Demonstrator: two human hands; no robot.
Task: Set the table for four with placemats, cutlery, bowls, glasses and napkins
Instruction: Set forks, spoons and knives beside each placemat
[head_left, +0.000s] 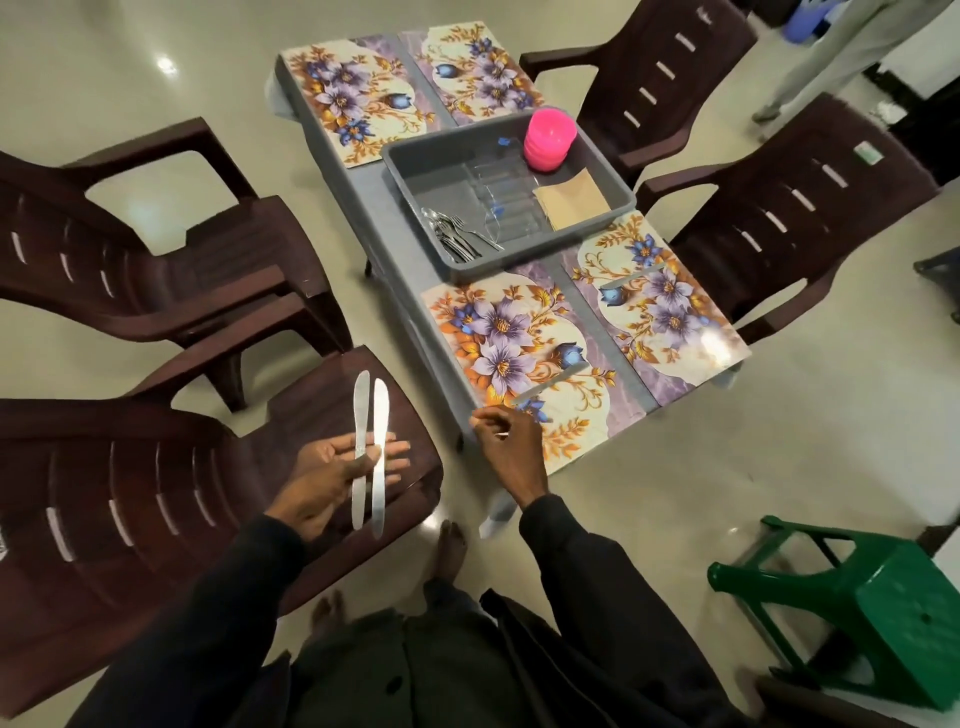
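My left hand (337, 467) lay palm up, fingers nearly straight, with two table knives (371, 452) resting loose across it above the near-left chair (156, 493). My right hand (506, 447) hung with fingers curled at the near edge of the near-left placemat (498, 338), near the laid knife (553, 382). I could not tell whether it pinched anything. Nothing gripped the two table knives, so I judged a tilted palm could slide them onto the seat or floor.
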